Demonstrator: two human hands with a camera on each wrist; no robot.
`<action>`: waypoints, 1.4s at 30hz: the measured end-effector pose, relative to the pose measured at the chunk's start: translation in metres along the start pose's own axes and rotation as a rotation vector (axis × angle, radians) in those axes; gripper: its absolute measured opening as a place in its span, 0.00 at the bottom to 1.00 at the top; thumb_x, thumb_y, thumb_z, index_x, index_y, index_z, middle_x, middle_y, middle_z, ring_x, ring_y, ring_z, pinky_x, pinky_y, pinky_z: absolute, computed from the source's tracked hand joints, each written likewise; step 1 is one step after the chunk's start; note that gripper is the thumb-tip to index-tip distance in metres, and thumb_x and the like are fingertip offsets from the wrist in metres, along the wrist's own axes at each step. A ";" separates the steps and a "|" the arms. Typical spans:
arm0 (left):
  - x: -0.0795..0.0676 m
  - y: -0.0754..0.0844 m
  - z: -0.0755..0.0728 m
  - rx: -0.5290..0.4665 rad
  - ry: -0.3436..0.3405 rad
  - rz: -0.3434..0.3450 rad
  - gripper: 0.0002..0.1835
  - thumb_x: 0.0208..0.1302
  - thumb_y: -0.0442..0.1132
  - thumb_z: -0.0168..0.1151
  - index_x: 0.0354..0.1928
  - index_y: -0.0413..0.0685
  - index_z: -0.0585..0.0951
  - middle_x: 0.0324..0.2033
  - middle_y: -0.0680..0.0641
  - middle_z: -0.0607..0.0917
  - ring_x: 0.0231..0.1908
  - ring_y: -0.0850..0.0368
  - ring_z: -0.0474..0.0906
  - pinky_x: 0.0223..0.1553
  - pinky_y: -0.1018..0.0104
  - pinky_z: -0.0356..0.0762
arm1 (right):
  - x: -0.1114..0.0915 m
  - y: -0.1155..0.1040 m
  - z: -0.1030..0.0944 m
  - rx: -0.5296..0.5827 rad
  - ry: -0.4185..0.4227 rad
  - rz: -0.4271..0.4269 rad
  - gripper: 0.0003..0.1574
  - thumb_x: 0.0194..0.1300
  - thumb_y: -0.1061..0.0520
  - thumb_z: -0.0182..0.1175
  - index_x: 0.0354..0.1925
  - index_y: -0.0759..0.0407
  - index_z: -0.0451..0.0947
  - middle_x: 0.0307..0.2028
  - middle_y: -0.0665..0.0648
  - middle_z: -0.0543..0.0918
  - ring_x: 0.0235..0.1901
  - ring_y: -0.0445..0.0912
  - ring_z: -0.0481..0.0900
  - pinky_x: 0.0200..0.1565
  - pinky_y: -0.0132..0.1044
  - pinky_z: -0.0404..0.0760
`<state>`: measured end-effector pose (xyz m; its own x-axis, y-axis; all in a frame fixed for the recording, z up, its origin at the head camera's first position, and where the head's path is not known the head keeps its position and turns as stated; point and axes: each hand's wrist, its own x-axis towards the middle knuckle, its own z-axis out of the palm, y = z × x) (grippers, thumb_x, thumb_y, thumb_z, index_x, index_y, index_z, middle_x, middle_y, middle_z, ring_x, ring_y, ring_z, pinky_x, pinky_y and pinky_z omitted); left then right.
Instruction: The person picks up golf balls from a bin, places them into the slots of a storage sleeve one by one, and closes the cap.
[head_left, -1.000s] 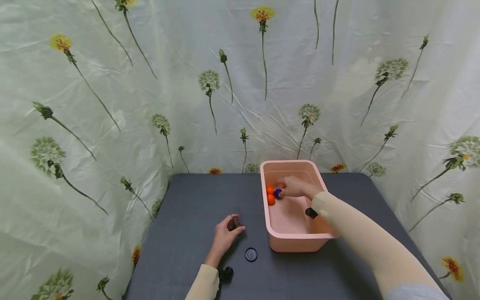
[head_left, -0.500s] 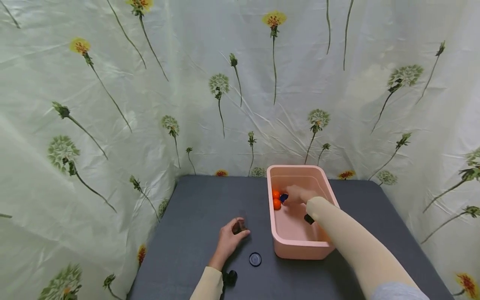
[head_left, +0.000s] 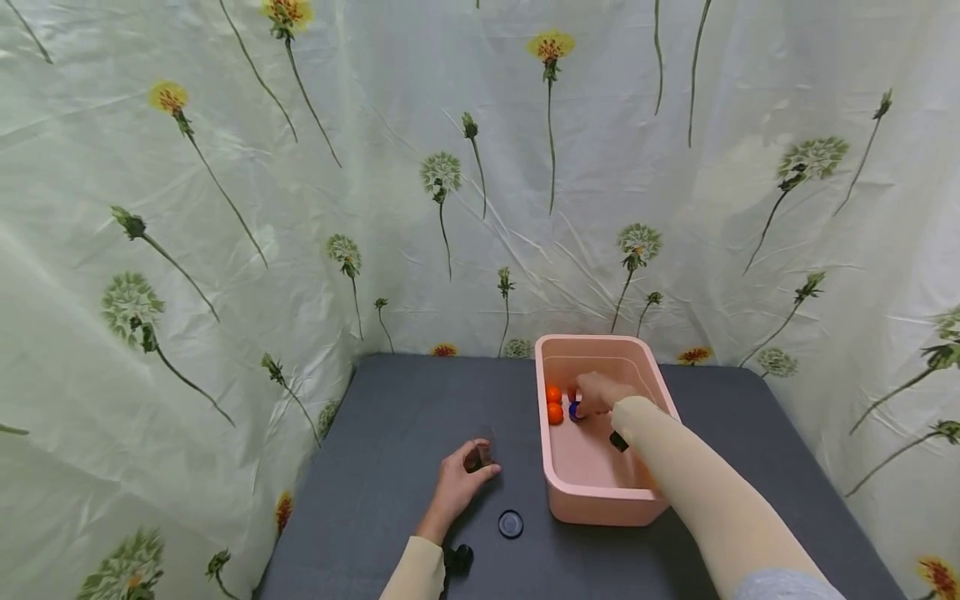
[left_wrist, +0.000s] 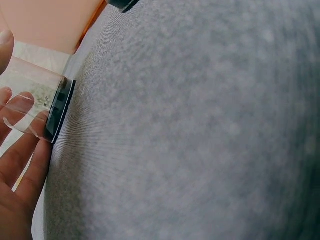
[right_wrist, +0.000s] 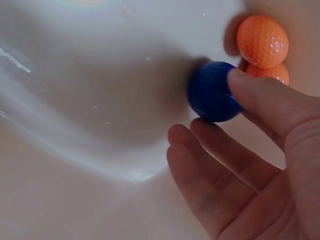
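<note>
My right hand (head_left: 597, 392) is down inside a pink plastic bin (head_left: 596, 493) and pinches a blue ball (right_wrist: 212, 92). The right wrist view shows the thumb on the ball's side, with other fingers bent below it. Close by, against the bin's left wall, two orange dimpled golf balls (head_left: 554, 413) sit together. My left hand (head_left: 455, 482) holds a clear cylindrical container (left_wrist: 32, 95) on the table, thumb on one side and fingers on the other. A dark base (left_wrist: 60, 111) on the container rests on the surface. The container's far end is cut off in the left wrist view.
A round black lid (head_left: 511, 523) lies flat on the dark grey tabletop (head_left: 405, 417), between the left wrist and the bin. Behind the table hangs a pale curtain (head_left: 390, 208) printed with dandelions. The bin's walls surround the right hand.
The head view has shifted slightly. The blue ball, with my right hand, has moved a little nearer and away from the orange balls. My left hand stays on the container.
</note>
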<state>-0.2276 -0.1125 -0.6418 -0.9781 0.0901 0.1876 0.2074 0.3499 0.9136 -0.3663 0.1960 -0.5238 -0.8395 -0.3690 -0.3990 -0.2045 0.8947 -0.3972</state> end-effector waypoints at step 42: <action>-0.003 0.000 -0.002 -0.044 -0.020 -0.007 0.22 0.62 0.51 0.73 0.52 0.58 0.73 0.48 0.56 0.85 0.53 0.58 0.80 0.55 0.52 0.76 | -0.070 -0.023 -0.035 0.421 -0.059 -0.163 0.23 0.51 0.70 0.68 0.48 0.61 0.82 0.42 0.59 0.83 0.38 0.52 0.80 0.41 0.45 0.86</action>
<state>-0.2247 -0.1143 -0.6418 -0.9790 0.1062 0.1739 0.1988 0.3097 0.9298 -0.3208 0.2097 -0.4579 -0.7806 -0.5212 -0.3450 -0.0986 0.6478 -0.7554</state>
